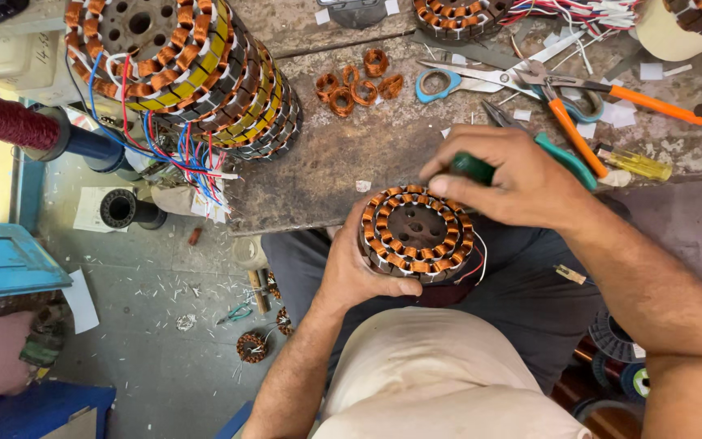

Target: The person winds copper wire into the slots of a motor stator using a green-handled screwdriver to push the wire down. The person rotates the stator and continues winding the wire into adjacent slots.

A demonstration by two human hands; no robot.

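Copper-wound stator sits over your lap, just at the near edge of the bench, cradled from below by your left hand, whose grip is wrapped around its outer rim. Your right hand has its grip pinched on a green-handled tool, held at the top rim of the windings. Scissors, orange-handled pliers and loose copper coils lie on the bench beyond, with stacked stators at the left.
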